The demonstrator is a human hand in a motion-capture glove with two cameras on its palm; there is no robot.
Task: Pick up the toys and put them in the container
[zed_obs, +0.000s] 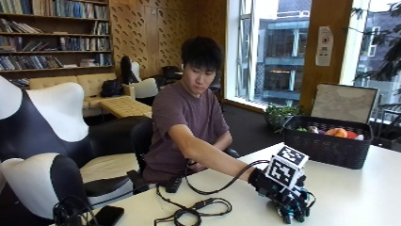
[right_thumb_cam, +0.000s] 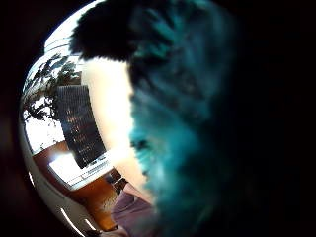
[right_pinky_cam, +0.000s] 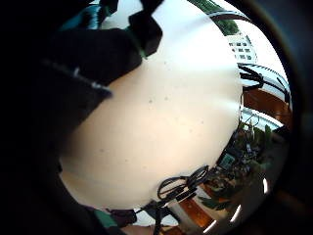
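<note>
- One hand is at work: your gloved right hand sits low in the lower right of the outside view, fingers curled down around a teal-and-black furry toy on the white table
- Your thumb-side palm view is mostly filled by that teal fur, so the toy lies right against the palm; the little-finger-side view shows the dark glove and a bit of teal at its upper left edge, with bare tabletop beyond
- Whether the toy has left the table yet cannot be told; it looks at or just above the surface
- Judged from this, you are at the grasp step, with the carry not yet done
- Further out, the dark woven container stands at the right of the outside view, well apart from your hand and farther back on the table, with colourful toys already inside
- Next you would need to lift the toy up, carry it up and right across the table, clear the container's near rim, and let go over the opening
- Your bare hand is low near your body, away from the toy
</note>
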